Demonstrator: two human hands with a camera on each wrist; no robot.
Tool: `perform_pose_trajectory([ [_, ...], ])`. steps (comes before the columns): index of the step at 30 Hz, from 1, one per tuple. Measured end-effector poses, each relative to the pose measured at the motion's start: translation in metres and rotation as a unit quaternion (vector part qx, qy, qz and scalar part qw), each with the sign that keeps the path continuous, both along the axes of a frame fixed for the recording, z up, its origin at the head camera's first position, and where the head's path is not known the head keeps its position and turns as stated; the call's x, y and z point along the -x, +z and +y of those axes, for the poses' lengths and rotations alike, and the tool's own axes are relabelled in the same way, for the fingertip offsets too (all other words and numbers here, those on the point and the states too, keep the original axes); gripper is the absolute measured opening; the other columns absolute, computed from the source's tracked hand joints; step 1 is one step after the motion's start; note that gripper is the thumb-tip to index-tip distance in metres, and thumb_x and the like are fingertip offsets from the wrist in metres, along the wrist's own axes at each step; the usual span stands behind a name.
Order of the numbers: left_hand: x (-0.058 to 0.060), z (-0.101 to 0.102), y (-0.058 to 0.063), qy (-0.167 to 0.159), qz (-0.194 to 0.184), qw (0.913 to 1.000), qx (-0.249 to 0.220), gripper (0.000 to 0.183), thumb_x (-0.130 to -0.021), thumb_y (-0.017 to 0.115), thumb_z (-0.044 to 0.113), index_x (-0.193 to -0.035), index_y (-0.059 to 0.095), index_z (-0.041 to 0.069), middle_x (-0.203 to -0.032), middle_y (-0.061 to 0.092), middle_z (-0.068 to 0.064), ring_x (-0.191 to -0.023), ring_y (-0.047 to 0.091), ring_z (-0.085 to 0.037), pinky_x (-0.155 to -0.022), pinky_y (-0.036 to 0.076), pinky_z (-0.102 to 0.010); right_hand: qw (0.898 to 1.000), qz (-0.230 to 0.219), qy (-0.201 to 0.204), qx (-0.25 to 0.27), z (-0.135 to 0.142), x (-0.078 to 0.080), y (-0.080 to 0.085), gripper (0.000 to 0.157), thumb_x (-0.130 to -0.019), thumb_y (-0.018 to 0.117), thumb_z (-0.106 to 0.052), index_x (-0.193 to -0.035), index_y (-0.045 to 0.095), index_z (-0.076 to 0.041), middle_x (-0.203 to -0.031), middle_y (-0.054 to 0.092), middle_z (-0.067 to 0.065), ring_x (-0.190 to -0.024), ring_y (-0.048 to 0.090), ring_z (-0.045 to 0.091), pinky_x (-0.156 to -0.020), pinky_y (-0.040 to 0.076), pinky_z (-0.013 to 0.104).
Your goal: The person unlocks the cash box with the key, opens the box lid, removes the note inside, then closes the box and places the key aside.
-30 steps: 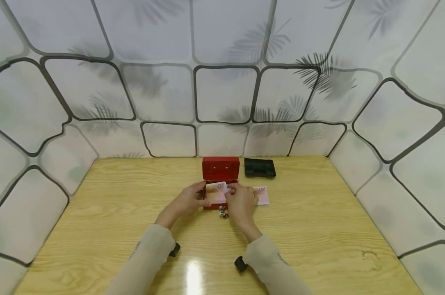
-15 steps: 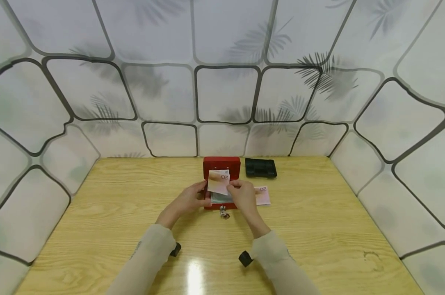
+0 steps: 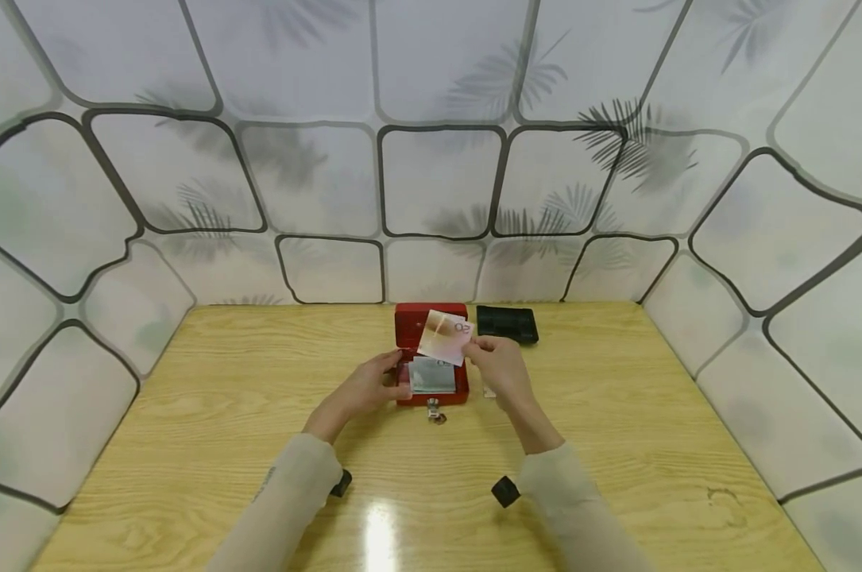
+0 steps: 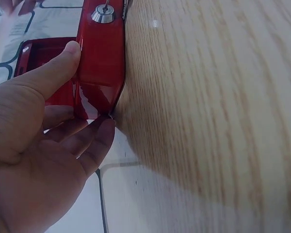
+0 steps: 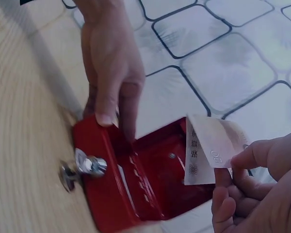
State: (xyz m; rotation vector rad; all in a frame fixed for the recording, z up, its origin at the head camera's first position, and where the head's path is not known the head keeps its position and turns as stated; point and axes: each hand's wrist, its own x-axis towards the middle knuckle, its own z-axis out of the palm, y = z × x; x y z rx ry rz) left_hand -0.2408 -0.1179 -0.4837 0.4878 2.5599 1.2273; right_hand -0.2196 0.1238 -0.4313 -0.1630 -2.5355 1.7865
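Observation:
A small red cash box [image 3: 461,391] stands with its lid [image 3: 407,319] raised. My left hand [image 3: 365,388] grips its left end, the thumb [image 4: 63,60] at the front rim and the fingers around the side. Grey-green banknotes [image 3: 433,376] lie inside, with a pinkish edge at their left. My right hand [image 3: 500,369] pinches pinkish banknotes [image 3: 446,337] marked 20 by their right edge, tilted up over the box in front of the lid. Keys [image 5: 68,177] hang at the lock [image 5: 94,166] on the box's front.
A black tray-like case [image 3: 507,323] lies behind my right hand, right of the lid. More notes [image 3: 489,392] on the table are mostly hidden by that hand. The wood table [image 3: 259,342] meets a patterned curtain [image 3: 431,191] at its back and sides.
My right hand has lifted the 20 notes out of the box and moved them up and right, uncovering the grey-green notes. My left hand keeps its grip on the box.

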Motion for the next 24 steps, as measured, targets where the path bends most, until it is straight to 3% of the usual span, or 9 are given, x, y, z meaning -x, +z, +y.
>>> perform_pose_trajectory([
  [6, 0.0, 0.001, 0.0, 0.006, -0.003, 0.9999, 0.009, 0.078, -0.096, 0.077, 0.017, -0.159, 0.034, -0.002, -0.161, 0.037, -0.022, -0.142, 0.044, -0.035, -0.117, 0.036, -0.05, 1.0, 0.011, -0.004, 0.006, 0.032, 0.0, 0.012, 0.02, -0.096, 0.067, -0.013, -0.102, 0.074, 0.004, -0.088, 0.067, 0.011, -0.079, 0.057, 0.019, -0.058, 0.046, 0.022],
  [17, 0.0, 0.001, -0.001, 0.003, -0.004, 1.0, -0.004, 0.079, -0.095, 0.077, 0.015, -0.159, 0.034, -0.002, -0.16, 0.04, -0.02, -0.138, 0.048, -0.032, -0.115, 0.039, -0.048, 0.999, 0.03, -0.033, 0.009, 0.093, -0.01, 0.022, 0.033, -0.099, 0.064, -0.01, -0.12, 0.067, 0.015, -0.078, 0.066, 0.0, -0.068, 0.058, 0.006, -0.061, 0.052, 0.018],
  [24, 0.001, 0.001, -0.002, 0.006, -0.003, 1.0, 0.002, 0.078, -0.095, 0.077, 0.015, -0.159, 0.034, -0.002, -0.161, 0.037, -0.021, -0.137, 0.05, -0.033, -0.114, 0.041, -0.047, 0.998, 0.033, -0.053, -0.023, 0.13, -0.016, 0.02, 0.035, -0.101, 0.063, -0.01, -0.123, 0.065, 0.016, -0.079, 0.066, 0.0, -0.069, 0.059, 0.004, -0.063, 0.054, 0.019],
])
